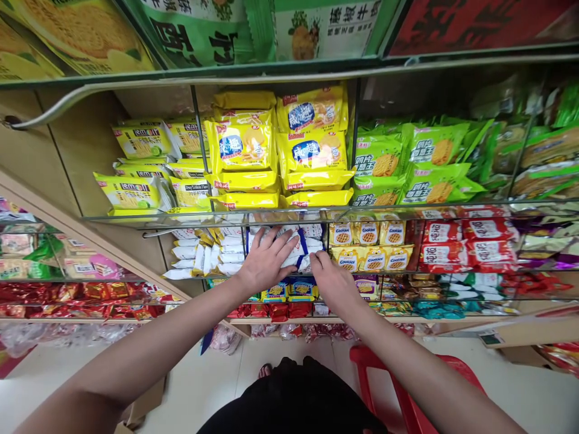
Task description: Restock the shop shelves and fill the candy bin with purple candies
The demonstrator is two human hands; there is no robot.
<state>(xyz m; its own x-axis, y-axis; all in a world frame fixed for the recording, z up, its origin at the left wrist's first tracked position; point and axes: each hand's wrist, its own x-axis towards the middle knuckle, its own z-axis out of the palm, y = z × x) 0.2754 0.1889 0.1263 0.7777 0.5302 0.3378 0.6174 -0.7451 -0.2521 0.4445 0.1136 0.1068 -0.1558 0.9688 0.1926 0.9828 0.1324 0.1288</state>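
My left hand [266, 260] lies with fingers spread over white-and-blue snack packets on a middle shelf, palm down. Under its fingertips is a white packet with dark blue edges [299, 246]. At the right end of that packet is my right hand [333, 282], its fingers bent together at the packet's corner; the thumb is mostly hidden. Left of my hands stand small white packets [201, 253] in stacked rows. Yellow cookie packets [362, 258] fill the compartment just to the right.
A glass shelf edge [289, 217] runs just above my hands, carrying yellow biscuit packs [246, 147] and green biscuit packs [429, 157]. Red packets [465, 238] are further right. Below, a red plastic stool [362, 355] stands on the tiled floor by my legs.
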